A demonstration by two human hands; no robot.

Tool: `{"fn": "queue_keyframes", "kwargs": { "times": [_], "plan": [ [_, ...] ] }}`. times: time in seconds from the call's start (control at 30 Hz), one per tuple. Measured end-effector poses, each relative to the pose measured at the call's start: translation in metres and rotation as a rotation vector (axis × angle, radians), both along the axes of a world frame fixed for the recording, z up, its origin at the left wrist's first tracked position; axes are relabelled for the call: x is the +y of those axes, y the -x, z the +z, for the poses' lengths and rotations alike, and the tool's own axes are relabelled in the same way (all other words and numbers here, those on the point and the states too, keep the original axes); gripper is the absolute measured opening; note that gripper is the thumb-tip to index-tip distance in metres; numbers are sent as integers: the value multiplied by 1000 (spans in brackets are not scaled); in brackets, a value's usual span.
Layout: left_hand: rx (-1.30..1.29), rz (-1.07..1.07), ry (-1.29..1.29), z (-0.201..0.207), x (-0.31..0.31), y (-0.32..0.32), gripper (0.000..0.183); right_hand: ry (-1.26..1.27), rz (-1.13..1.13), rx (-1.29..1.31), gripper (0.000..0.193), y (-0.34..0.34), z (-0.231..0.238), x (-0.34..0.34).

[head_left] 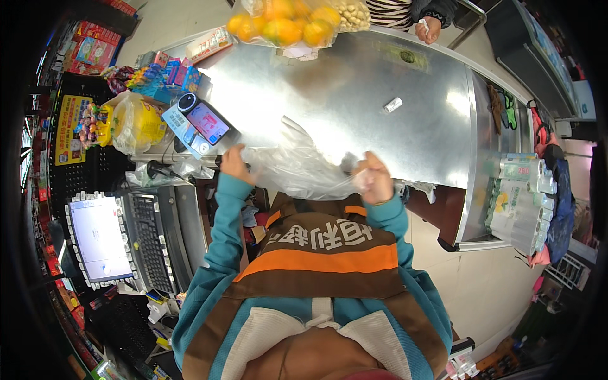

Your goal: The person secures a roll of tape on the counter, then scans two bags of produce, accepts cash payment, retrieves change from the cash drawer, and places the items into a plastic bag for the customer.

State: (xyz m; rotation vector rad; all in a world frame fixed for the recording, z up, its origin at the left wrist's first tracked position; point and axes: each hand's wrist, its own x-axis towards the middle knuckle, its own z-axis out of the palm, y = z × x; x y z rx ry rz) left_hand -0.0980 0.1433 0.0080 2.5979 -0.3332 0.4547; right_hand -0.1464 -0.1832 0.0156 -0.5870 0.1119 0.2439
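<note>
A clear plastic bag (294, 158) stretches across the near edge of the metal counter, in front of my apron. My left hand (235, 164) is closed on its left end. At the other end my right hand (375, 178) pinches the bag with bent fingers. The bag looks thin and crumpled, and I see nothing inside it. Across the counter lie a clear bag of oranges (285, 26) and, beside it, a bag of what look like peanuts (353, 16).
A small white roll-like item (392, 104) and a greenish banknote (405, 57) lie on the counter (354, 88). Another person's hand (429, 30) holds something white. Left are a payment device (208, 123), yellow tub (142, 123), monitor (101, 237) and keyboard (151, 240); right, wrapped cans (522, 202).
</note>
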Motion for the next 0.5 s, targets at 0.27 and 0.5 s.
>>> {"fn": "queue_keyframes", "kwargs": {
  "times": [0.27, 0.5],
  "plan": [
    [239, 158, 410, -55, -11, -13, 37, 284, -183, 106, 27, -17, -15, 12],
    [216, 178, -138, -31, 46, -25, 47, 311, -395, -162, 13, -45, -33, -68]
  ]
}}
